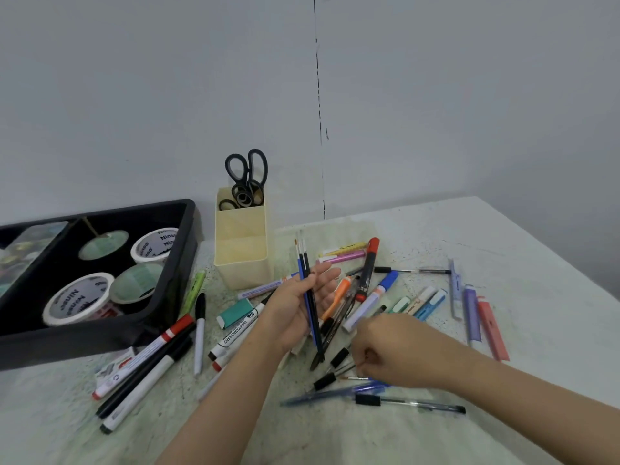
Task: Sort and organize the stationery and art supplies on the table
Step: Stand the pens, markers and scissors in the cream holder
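Note:
My left hand (295,307) is raised palm up over the middle of the table and holds a small bundle of thin paintbrushes (310,297), blue and black, against its palm with the thumb. My right hand (392,350) is lower and to the right, fingers curled, pinching another thin brush (342,367) that lies on the table. Around them lie loose markers and pens: whiteboard markers (235,333), a red-capped marker (367,270), a blue-capped marker (372,300), pastel highlighters (422,302) and a ballpoint pen (409,404).
A cream pen holder (241,253) with black scissors (248,176) stands at the back centre. A black tray (174,263) with tape rolls (79,298) fills the left. A teal eraser (235,312) and a green highlighter (194,290) lie between them. The table's right edge runs diagonally.

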Tool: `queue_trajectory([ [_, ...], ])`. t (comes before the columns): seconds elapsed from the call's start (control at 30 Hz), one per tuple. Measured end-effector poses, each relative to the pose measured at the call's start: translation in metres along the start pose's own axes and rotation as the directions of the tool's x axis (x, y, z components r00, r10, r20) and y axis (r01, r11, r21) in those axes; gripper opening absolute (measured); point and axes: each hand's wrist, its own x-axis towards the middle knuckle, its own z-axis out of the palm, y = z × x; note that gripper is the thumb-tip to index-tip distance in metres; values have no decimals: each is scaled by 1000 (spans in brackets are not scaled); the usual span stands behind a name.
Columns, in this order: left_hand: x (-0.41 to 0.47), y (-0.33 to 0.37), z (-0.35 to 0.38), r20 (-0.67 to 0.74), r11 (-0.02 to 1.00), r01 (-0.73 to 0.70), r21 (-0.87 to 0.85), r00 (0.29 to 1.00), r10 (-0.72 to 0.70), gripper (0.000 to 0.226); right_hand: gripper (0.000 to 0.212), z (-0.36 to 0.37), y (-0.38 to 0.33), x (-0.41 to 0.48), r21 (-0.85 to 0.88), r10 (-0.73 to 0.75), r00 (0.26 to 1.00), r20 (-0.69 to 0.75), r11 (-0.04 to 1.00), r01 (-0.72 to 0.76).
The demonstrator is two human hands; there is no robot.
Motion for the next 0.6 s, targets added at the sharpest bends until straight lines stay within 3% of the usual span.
queue_trajectory([
  [0.2,-1,0,0,-21,1000,3,15,1000,-3,29,17,16,-4,-1,-112,-171,984,-44,980,166],
  [0.33,-1,1,-1,-8,1000,-5,-1,1000,5,30,16,10,-6,-1,-58,-121,990,-66,991,117],
  [0.47,-3,3,-1,38,1000,-10,26,999,9,31,5,-30,-5,7,224,36,975,-220,975,15],
  [0.6,-5,3,5,87,995,-15,102,996,6,30,8,-71,-2,25,627,281,888,-365,779,11],
])
